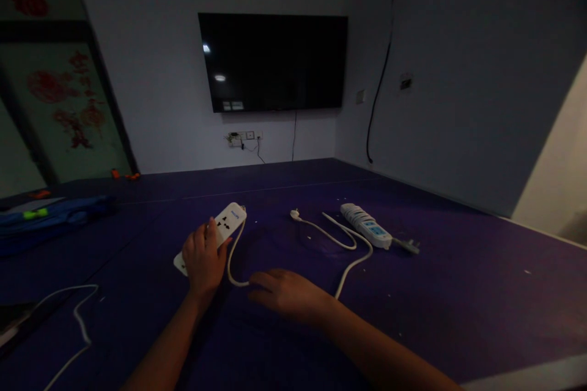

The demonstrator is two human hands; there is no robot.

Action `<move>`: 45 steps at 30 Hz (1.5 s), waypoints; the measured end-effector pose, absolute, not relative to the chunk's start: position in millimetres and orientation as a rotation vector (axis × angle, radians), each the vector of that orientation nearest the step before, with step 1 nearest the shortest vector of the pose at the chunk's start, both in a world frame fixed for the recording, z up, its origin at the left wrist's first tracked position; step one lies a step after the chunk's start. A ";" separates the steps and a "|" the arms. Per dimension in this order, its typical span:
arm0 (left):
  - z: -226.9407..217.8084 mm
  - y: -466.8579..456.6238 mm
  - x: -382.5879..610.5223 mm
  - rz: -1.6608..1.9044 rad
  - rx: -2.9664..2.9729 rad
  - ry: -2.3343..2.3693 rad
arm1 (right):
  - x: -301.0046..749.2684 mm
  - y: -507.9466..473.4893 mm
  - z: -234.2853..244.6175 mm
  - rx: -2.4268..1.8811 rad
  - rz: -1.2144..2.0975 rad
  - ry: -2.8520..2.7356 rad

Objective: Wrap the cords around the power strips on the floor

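Observation:
My left hand is wrapped round a white power strip that lies on the dark purple table, its far end pointing away from me. The strip's white cord loops down from its far end and runs under my right hand, which rests flat on the table with fingers stretched toward the left. The cord comes out on the other side, curves up and ends in a plug. A second white power strip with blue labels lies to the right, a grey plug at its near end.
A black television hangs on the wall ahead, sockets below it. A black cable hangs down the right wall. Another white cord lies at the near left. A blue bundle sits at the far left.

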State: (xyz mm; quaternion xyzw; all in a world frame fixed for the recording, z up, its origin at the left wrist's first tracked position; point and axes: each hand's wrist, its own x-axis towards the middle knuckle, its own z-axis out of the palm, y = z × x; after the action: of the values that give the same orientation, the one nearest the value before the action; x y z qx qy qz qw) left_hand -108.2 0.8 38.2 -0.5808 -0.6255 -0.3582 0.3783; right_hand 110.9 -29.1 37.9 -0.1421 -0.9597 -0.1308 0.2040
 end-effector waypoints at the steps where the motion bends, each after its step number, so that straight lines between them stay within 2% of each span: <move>1: 37.8 2.2 -112.0 -0.895 -1.482 -1.617 | 111.0 -29.4 38.7 -0.389 -0.394 -2.653; 8: 31.0 9.1 -122.4 -0.752 -1.696 -1.549 | 122.4 -24.8 43.5 -0.405 -0.485 -2.404; 18: 27.9 3.6 -98.5 -0.670 -2.025 -1.233 | 139.8 1.7 43.3 -0.503 -0.272 -1.781; 27: 29.0 -15.2 -67.9 -0.796 -2.176 -1.011 | 167.5 29.3 53.8 -0.783 -0.230 -1.462; 37: 33.9 -31.9 -56.1 -0.971 -2.288 -0.963 | 176.5 47.7 48.5 -0.864 -0.108 -1.500; 45: 34.2 -39.7 -49.0 -1.290 -2.202 -1.047 | 167.6 49.8 42.9 -0.838 -0.004 -1.580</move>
State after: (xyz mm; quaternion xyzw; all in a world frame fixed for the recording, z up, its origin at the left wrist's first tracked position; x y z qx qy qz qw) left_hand -49.0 -39.7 34.2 -0.7837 -0.3725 -0.4591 0.1905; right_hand 167.6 49.8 42.9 -0.3652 -0.6887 -0.0016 0.6263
